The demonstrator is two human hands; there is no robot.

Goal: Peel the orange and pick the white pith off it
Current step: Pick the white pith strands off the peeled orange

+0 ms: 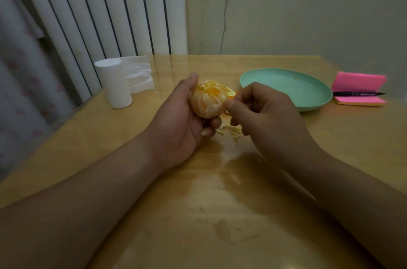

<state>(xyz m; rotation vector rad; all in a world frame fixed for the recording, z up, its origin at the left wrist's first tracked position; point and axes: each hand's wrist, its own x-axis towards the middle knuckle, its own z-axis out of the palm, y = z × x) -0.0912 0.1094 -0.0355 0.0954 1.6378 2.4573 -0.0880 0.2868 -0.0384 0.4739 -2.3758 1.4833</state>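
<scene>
While the left hand [180, 118] cups the orange [207, 101] from below and behind, its thumb stands up along the fruit's far left side and its fingers curl under it. The orange is held just above the middle of the worktop [220, 202]. It is almost fully peeled, with pale segments showing under thin white pith and a brighter orange patch on top.

The right hand [264, 112] meets the fruit from the right with all its fingers curled in. Its thumb tip presses on the orange's right side, and thumb and forefinger pinch a small bit of peel [230, 92] that sticks out there, yellow and orange in colour.

Scraps [231, 129] of pale pith lie on the worktop just below the two hands. Thinner shreds are scattered on the near part of the glossy wooden surface.

Behind the right hand sits a shallow mint-green plate [319, 101]. Right of the plate, near the worktop's edge, is a pink pad of notes [359, 80] with a black pen [356, 93] lying across it.

At the far left of the worktop a white roll [114, 83] of paper stands upright, and a loose tissue [138, 74] is spread behind it. A white radiator [99, 4] rises behind them. Beside it is a pale wall [308, 4] with a long crack.
</scene>
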